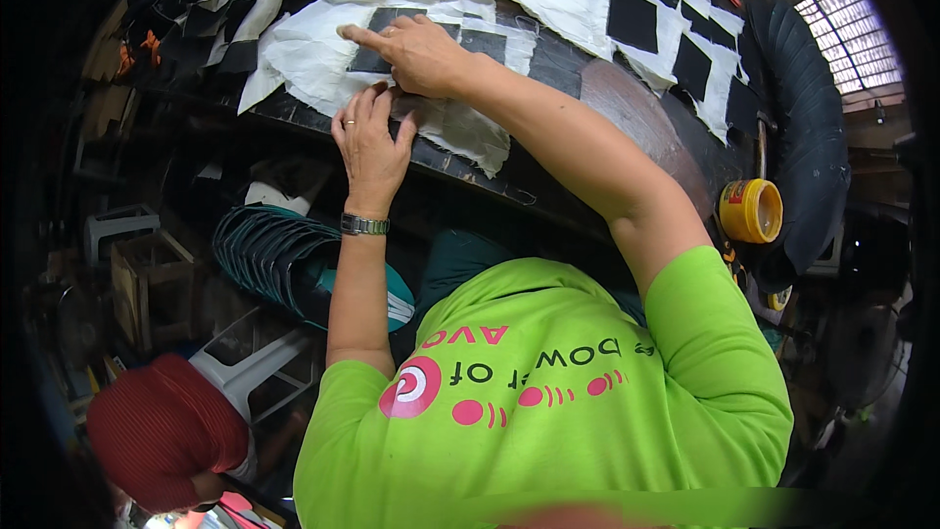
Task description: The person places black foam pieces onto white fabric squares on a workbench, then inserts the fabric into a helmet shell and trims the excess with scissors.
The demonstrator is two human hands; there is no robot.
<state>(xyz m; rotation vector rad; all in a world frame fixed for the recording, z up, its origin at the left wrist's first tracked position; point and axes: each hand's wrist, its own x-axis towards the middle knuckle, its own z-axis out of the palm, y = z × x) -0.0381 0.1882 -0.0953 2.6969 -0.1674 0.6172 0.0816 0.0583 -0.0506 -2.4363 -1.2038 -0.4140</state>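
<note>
On the dark table lies a white cloth piece [308,49] with frayed edges, carrying dark square patches [485,43]. My right hand [419,57] rests over one of these patches, its index finger stretched to the left; its other fingers are bent and partly hidden. Close below it, at the table's near edge, my left hand [372,142] lies with fingers extended on the cloth and thumb apart. Both hands touch the cloth, and neither shows a tool in it. More white cloth [563,0] with black squares [634,20] spreads across the far side.
A yellow tub [751,211] stands open at the table's right, near a black curved sheet [798,118]. Below the left side are a stack of dark green-edged pieces [279,255], a grey plastic stool [250,362] and a person in a red knitted cap [166,431]. Orange-handled scissors [150,47] lie far left.
</note>
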